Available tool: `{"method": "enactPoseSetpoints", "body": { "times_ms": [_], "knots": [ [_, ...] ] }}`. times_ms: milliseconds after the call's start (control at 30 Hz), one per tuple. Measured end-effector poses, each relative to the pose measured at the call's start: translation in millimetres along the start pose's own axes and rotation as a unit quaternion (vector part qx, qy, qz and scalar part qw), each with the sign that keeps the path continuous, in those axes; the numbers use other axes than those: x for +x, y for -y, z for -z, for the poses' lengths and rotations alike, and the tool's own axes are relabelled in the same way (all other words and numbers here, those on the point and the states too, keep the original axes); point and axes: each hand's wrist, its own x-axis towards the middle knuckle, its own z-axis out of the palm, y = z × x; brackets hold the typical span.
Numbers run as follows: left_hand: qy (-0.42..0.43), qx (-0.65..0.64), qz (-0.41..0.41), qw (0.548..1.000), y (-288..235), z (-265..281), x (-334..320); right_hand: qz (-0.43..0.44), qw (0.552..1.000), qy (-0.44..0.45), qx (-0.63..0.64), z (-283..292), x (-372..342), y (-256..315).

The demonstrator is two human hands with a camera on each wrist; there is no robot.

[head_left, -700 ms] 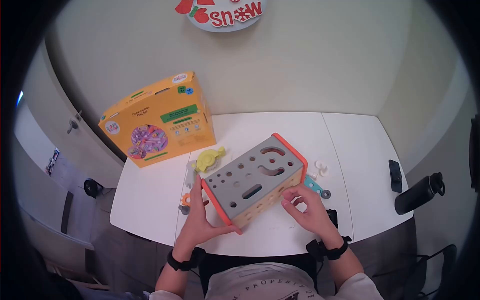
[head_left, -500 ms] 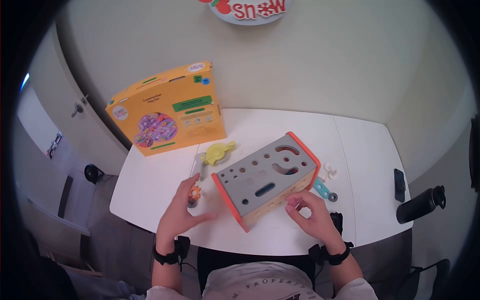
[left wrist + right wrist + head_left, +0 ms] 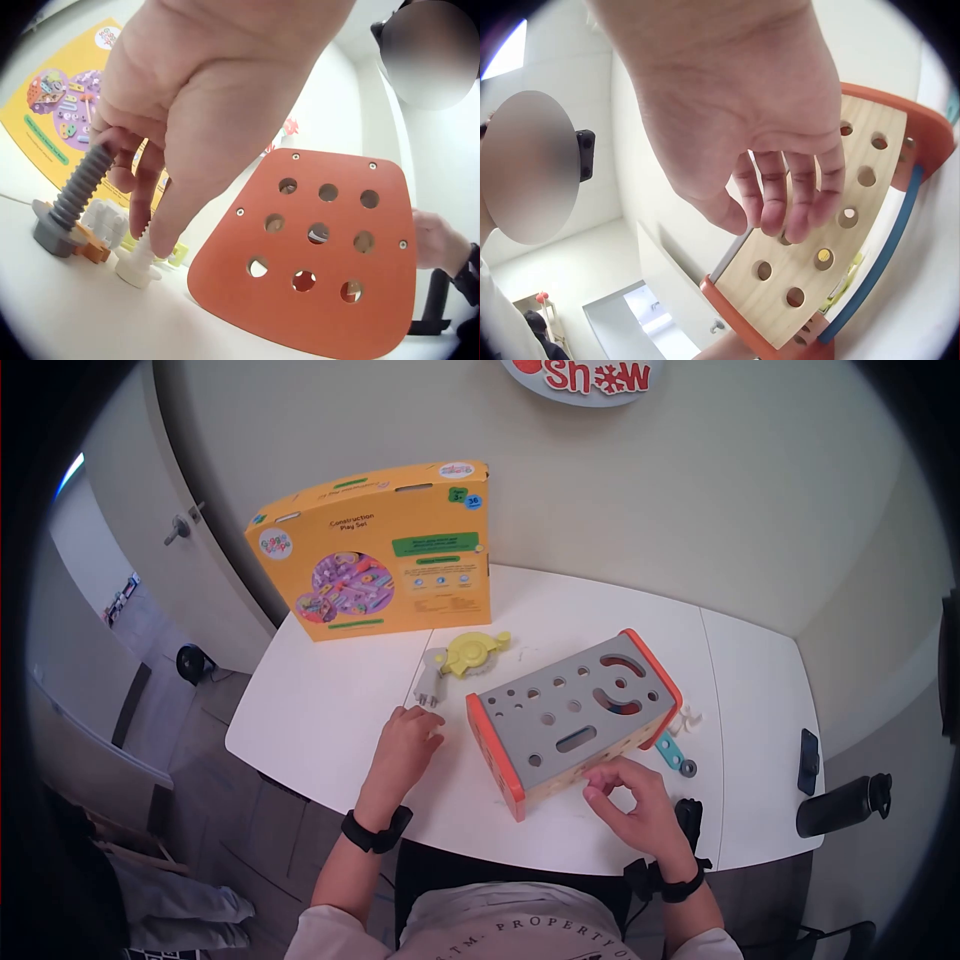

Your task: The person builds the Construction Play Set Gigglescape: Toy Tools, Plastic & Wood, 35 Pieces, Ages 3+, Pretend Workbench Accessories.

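Note:
A toy workbench box with a grey top (image 3: 562, 705), orange end panels (image 3: 319, 217) and a wooden side with holes (image 3: 866, 199) stands on the table. To its left, my left hand (image 3: 403, 750) reaches down, thumb and a finger pinching the shank of a white plastic bolt (image 3: 136, 266). Beside that bolt a grey bolt (image 3: 75, 199) stands on its head, an orange piece (image 3: 94, 249) behind it; the hand hides these in the head view. My right hand (image 3: 632, 800), fingers loosely bent and holding nothing, is near the box's wooden side.
Behind the left hand lie a grey tool-shaped piece (image 3: 432, 678) and a yellow toy part (image 3: 475, 652). A yellow carton (image 3: 400, 560) stands at the back left. Right of the box are a teal strip (image 3: 670, 752) and a grey ring (image 3: 688, 768); farther right, a phone (image 3: 808, 760) and a black bottle (image 3: 840, 808).
My left hand has let go of the box's left end and moved left and down to the small bolts. The right hand stays by the wooden side. The head view has shifted left.

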Motion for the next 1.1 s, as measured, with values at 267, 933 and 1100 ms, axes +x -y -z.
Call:
{"method": "enactPoseSetpoints", "body": {
  "times_ms": [267, 933, 1100],
  "knots": [
    [-0.064, -0.099, -0.027, 0.993, -46.8, 32.8, -6.6, 0.01, 1.0, -0.014, 0.011, 2.9, -3.2, -3.6],
    [0.025, -0.208, -0.002, 0.978, -54.2, 45.8, -18.5, 0.024, 1.0, -0.001, -0.004, -3.4, -6.5, 1.3],
    [0.019, -0.229, -0.026, 0.973, -53.8, 39.3, -16.7, 0.034, 0.999, 0.003, -0.011, -5.4, -6.6, 2.4]
  ]
}}
